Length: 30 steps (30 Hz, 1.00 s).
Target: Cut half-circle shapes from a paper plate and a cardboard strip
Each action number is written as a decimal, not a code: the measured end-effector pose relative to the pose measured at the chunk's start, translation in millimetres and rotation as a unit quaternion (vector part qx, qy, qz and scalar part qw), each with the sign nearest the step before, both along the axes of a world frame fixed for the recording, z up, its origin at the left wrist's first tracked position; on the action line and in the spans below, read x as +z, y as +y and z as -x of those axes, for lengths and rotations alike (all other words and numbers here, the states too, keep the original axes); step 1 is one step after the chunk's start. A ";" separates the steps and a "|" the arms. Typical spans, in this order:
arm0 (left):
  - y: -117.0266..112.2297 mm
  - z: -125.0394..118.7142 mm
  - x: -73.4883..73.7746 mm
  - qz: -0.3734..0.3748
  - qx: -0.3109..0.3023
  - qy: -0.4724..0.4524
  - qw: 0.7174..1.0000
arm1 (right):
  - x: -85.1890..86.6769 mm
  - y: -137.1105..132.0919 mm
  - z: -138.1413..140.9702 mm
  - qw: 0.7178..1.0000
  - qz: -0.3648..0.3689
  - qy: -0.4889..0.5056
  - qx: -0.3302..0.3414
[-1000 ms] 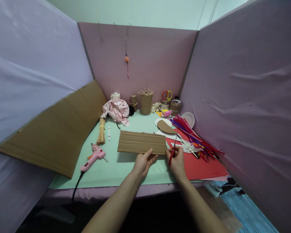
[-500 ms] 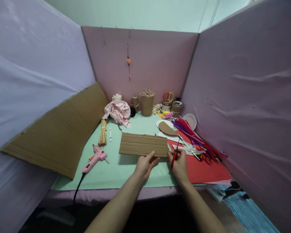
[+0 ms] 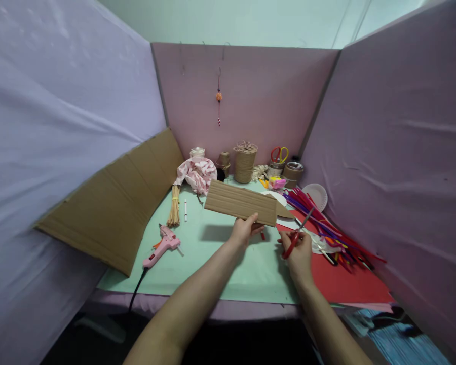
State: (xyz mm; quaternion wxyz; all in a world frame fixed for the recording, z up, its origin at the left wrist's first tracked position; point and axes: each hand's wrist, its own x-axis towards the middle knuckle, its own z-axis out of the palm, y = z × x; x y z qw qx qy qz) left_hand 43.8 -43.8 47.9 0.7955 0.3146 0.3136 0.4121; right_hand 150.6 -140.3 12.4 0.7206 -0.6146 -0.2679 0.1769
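My left hand (image 3: 244, 230) pinches the near edge of a rectangular strip of corrugated cardboard (image 3: 240, 203) and holds it lifted above the green table (image 3: 220, 253); its shadow falls on the mat below. My right hand (image 3: 298, 252) is closed round the red handles of a pair of scissors (image 3: 298, 233), blades pointing up and to the right, just right of the cardboard and over the edge of a red paper sheet (image 3: 342, 281).
A pink glue gun (image 3: 162, 245) with a black cord lies left. A large cardboard sheet (image 3: 114, 203) leans on the left wall. Sticks (image 3: 174, 213), a pen, pink cloth (image 3: 197, 173), twine spools (image 3: 244, 163), cups and pipe cleaners (image 3: 327, 228) crowd the back and right.
My left hand has lifted the cardboard strip off the table and tilted it. My right hand with the scissors has drawn slightly away to the right. The view has shifted right.
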 end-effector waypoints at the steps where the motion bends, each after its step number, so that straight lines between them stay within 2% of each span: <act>1: 3.4 0.3 -5.7 0.013 0.011 0.002 1.000 | -4.3 1.7 0.4 1.000 0.001 0.002 0.004; 4: 6.9 3.0 -19.0 0.046 0.031 0.002 0.998 | -13.8 3.4 1.8 1.000 0.003 0.012 0.019; 6: 6.4 4.8 -21.8 0.055 0.031 -0.007 0.998 | -15.0 2.6 2.7 1.000 0.012 0.010 0.025; 12: 5.5 6.5 -20.0 0.074 0.024 -0.021 0.997 | -12.0 -0.4 4.7 0.999 0.037 -0.001 0.027; 22: -0.1 8.3 -22.3 0.098 -0.003 0.007 0.995 | -11.1 1.6 5.5 0.999 0.034 0.023 0.017; 30: 0.0 10.6 -17.1 0.097 0.013 -0.005 0.995 | -16.0 2.8 4.7 0.999 0.030 0.007 0.024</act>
